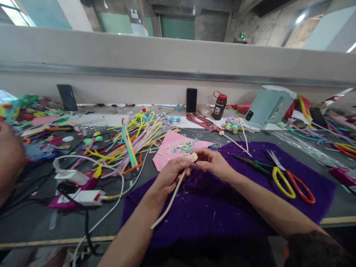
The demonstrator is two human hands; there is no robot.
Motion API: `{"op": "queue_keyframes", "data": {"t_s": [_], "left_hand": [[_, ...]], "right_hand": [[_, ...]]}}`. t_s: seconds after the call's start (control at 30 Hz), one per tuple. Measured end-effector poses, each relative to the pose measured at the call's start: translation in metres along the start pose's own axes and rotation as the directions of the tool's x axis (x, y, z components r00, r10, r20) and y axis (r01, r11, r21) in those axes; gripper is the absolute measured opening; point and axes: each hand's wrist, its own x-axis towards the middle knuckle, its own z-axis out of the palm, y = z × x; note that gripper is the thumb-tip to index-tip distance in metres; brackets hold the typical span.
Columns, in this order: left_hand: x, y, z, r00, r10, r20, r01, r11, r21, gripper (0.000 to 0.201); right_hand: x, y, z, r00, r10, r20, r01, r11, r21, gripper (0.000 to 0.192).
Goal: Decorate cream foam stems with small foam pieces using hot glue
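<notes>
Left hand [172, 172] pinches the cream stem [171, 201] near its pale flower head [194, 157]; right hand [213, 163], half-curled, meets the head, its grip unclear. The stem slants nearward and left, alongside the left forearm [136, 226].

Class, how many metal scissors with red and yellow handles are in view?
2. One red-and-yellow-handled metal pair lies on the purple velvety cloth; the second pair is at the right edge, partly cut off. Clutter may hide others.

pale cream stem [172, 201] | gently bent, slanting down-left | lumpy cream head [194, 157] at upper end
</notes>
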Motion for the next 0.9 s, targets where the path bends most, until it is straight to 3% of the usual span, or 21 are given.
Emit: {"op": "queue_keyframes", "data": {"t_s": [0.4,0.73,0.9], "left_hand": [[-0.0013,0.0033,0.0033,0.999,-0.016,-0.045,0.015,1.000,-0.023,0.022],[-0.0021,0.0001,0.0003,0.998,0.003,0.055,0.001,0.997,-0.074,0.026],[-0.0021,0.0015,0.0014,1.000,0.010,0.011,-0.010,0.998,-0.057,0.027]], "right_hand": [[-0.0003,0.0060,0.0000,0.999,-0.041,0.034,0.041,0.999,-0.021,0.037],[-0.0010,0.0041,0.0009,0.999,-0.041,0.013,0.041,0.999,0.005,0.034],[-0.0014,0.0030,0.0008,0.999,-0.033,0.034,0.032,0.999,0.035,0.032]]}}
